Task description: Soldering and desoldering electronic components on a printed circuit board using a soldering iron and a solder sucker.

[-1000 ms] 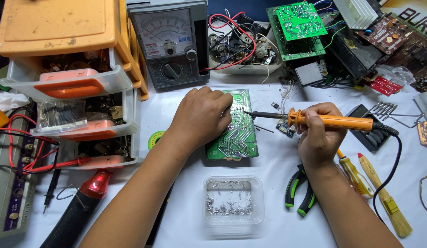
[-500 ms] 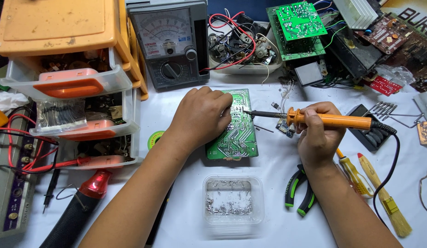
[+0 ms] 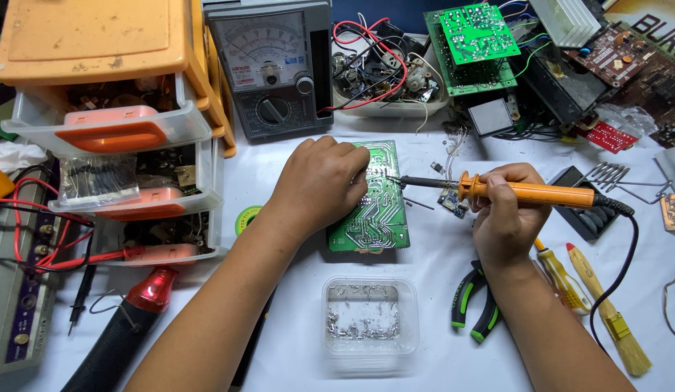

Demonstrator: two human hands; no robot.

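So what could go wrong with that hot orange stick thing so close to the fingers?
The soldering iron in the right hand has its tip at the green circuit board, right beside the left hand that rests on the board. A slip could burn those fingers. The iron's black cord runs past the brush and screwdriver; a tug might drag them. The open tub of metal scraps sits between the forearms and might get knocked.

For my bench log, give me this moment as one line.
left hand: pressing green circuit board | right hand: gripping orange soldering iron, tip at board | nearby: clear parts tub
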